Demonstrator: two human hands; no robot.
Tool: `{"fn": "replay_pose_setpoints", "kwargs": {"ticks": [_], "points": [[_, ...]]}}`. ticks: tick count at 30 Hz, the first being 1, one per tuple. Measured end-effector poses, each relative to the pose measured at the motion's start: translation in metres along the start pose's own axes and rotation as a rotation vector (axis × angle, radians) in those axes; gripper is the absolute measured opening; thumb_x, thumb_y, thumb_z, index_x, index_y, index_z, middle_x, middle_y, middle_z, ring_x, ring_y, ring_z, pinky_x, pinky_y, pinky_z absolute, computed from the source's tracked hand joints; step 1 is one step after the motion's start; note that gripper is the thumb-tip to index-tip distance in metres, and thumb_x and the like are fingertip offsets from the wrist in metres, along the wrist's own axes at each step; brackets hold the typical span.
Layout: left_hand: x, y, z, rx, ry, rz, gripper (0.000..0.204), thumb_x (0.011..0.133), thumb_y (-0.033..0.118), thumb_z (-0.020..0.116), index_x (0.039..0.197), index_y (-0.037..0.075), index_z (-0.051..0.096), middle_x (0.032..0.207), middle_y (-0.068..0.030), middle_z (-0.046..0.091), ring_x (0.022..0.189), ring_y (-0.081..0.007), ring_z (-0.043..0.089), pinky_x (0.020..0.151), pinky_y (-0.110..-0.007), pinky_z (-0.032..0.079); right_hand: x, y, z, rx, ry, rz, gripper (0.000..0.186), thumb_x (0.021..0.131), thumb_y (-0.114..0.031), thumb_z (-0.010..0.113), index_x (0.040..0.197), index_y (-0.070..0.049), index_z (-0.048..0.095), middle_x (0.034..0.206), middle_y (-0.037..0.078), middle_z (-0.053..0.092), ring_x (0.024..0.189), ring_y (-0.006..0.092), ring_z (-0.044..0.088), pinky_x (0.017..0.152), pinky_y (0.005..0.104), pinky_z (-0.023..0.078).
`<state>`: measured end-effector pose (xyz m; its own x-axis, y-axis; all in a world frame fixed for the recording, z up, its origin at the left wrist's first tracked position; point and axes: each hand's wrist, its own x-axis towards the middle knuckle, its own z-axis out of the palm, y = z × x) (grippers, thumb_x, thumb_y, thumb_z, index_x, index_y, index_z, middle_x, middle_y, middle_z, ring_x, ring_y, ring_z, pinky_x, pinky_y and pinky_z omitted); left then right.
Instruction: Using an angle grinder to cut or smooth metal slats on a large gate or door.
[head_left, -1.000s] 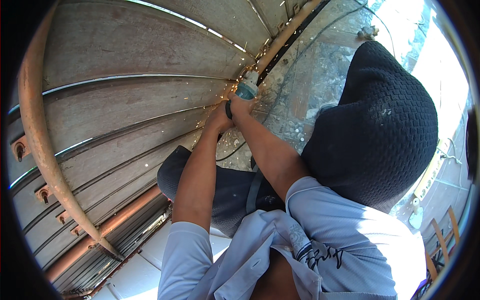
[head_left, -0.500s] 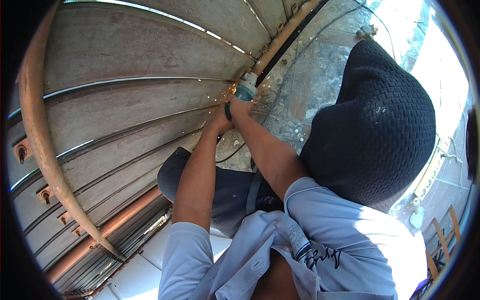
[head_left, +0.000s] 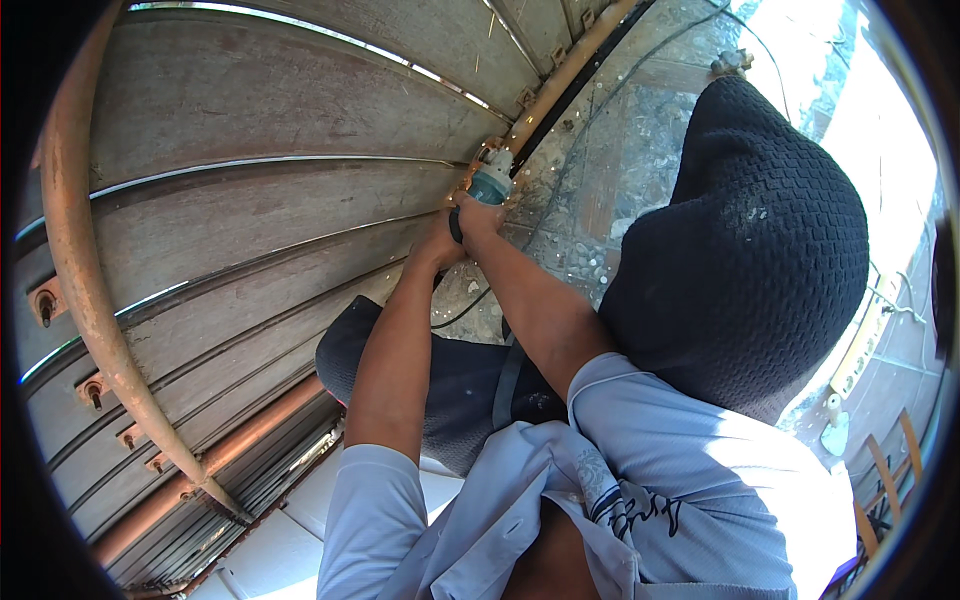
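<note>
An angle grinder point(head_left: 490, 186) with a teal body and grey head is pressed toward the orange-brown metal tube along the lower edge of a slatted panel. Both my hands are wrapped round its body. My right hand point(head_left: 481, 216) is nearer the grinder's head, and my left hand point(head_left: 436, 243) sits just behind, close against it. A black band point(head_left: 456, 224) shows between the two hands. Sparks and bright flecks scatter around the head. The disc and its exact contact with the metal are hard to make out, and most of my fingers are hidden.
Grey slats point(head_left: 270, 100) fill the left side, crossed by a rusty curved tube point(head_left: 90, 300) with bolted brackets. A dark cable point(head_left: 570, 170) runs over the worn floor point(head_left: 635, 150). My dark-trousered knee point(head_left: 750, 240) is at right, near a white power strip point(head_left: 860, 350).
The grinder and both hands hold nearly the same place. The sparks have changed pattern, with fewer orange ones to the left, and my right knee has shifted very slightly left.
</note>
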<state>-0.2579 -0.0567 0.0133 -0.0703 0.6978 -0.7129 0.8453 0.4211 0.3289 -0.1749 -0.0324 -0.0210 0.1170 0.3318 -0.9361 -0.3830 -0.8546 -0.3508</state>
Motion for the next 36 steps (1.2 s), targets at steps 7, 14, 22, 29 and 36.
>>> {"fn": "replay_pose_setpoints", "kwargs": {"ticks": [7, 14, 22, 29, 36], "points": [[-0.005, -0.003, -0.003, -0.005, 0.011, -0.042, 0.060, 0.066, 0.024, 0.086, 0.119, 0.004, 0.065, 0.120, -0.0215, 0.069, 0.111, -0.0354, 0.066, 0.094, -0.041, 0.052, -0.003, 0.003, 0.003, -0.034, -0.024, 0.028, 0.062, 0.070, -0.025, 0.083, 0.116, 0.010, 0.061, 0.117, 0.023, 0.066, 0.104, 0.0317, 0.067, 0.091, 0.0398, 0.052], [-0.013, 0.009, -0.011, 0.051, 0.003, -0.024, 0.058, 0.066, 0.024, 0.086, 0.117, 0.004, 0.067, 0.119, -0.0207, 0.069, 0.113, -0.0349, 0.066, 0.094, -0.041, 0.052, -0.004, 0.006, 0.007, 0.031, -0.025, -0.022, 0.061, 0.070, -0.024, 0.083, 0.115, 0.011, 0.061, 0.114, 0.022, 0.067, 0.098, 0.0314, 0.068, 0.089, 0.0403, 0.052], [-0.003, -0.011, -0.004, 0.018, 0.068, -0.060, 0.061, 0.066, 0.028, 0.086, 0.119, 0.005, 0.066, 0.122, -0.0209, 0.068, 0.117, -0.0358, 0.064, 0.097, -0.043, 0.050, -0.012, -0.001, 0.006, 0.062, -0.045, -0.001, 0.058, 0.068, -0.018, 0.083, 0.116, 0.004, 0.058, 0.108, 0.019, 0.067, 0.092, 0.0299, 0.068, 0.084, 0.0421, 0.053], [0.011, -0.029, 0.005, 0.051, -0.041, -0.050, 0.069, 0.064, 0.024, 0.087, 0.125, 0.007, 0.062, 0.124, -0.0196, 0.068, 0.116, -0.0360, 0.064, 0.097, -0.042, 0.050, -0.012, -0.001, 0.003, -0.048, -0.021, -0.024, 0.067, 0.071, -0.023, 0.084, 0.122, 0.011, 0.055, 0.115, 0.023, 0.066, 0.099, 0.0308, 0.067, 0.090, 0.0398, 0.052], [0.005, -0.034, 0.002, 0.062, 0.009, -0.044, 0.069, 0.062, 0.024, 0.088, 0.125, 0.007, 0.062, 0.123, -0.0189, 0.068, 0.116, -0.0356, 0.064, 0.096, -0.042, 0.050, -0.017, 0.001, 0.008, -0.032, -0.047, 0.007, 0.067, 0.072, -0.023, 0.083, 0.122, 0.010, 0.055, 0.115, 0.023, 0.066, 0.099, 0.0303, 0.068, 0.089, 0.0398, 0.053]]}}
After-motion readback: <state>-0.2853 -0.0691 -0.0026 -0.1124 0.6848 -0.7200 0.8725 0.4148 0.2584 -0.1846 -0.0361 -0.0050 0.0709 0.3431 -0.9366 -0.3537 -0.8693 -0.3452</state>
